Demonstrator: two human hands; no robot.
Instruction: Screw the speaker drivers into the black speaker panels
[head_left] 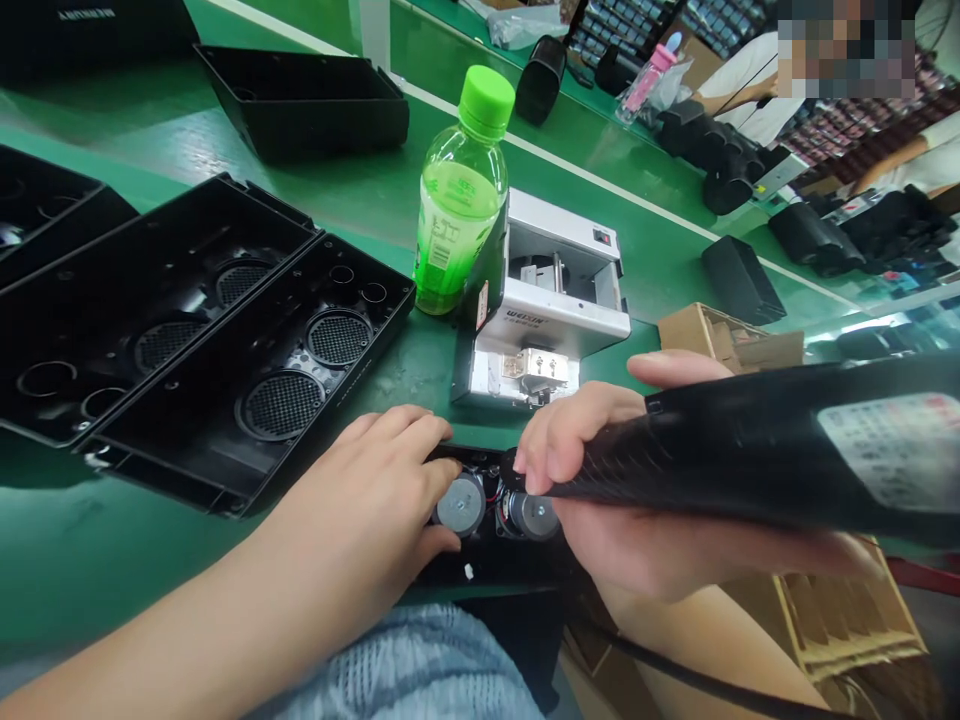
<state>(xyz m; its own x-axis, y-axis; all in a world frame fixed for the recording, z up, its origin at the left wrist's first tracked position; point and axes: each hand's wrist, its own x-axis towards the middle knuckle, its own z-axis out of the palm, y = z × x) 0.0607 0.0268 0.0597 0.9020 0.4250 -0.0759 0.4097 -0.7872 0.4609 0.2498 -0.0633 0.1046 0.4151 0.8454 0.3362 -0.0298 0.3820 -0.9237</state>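
Note:
My right hand is wrapped round a black electric screwdriver, whose tip points down at a black speaker housing at the table's near edge. Two round grey speaker magnets sit inside that housing. My left hand rests on the housing's left part, fingers curled and pressed against it beside the left magnet. A black cable runs from the screwdriver down past my lap.
Two open black speaker shells lie to the left on the green table. A green bottle stands beside a white screw feeder. Cardboard boxes sit at right. Another person sits beyond the far line.

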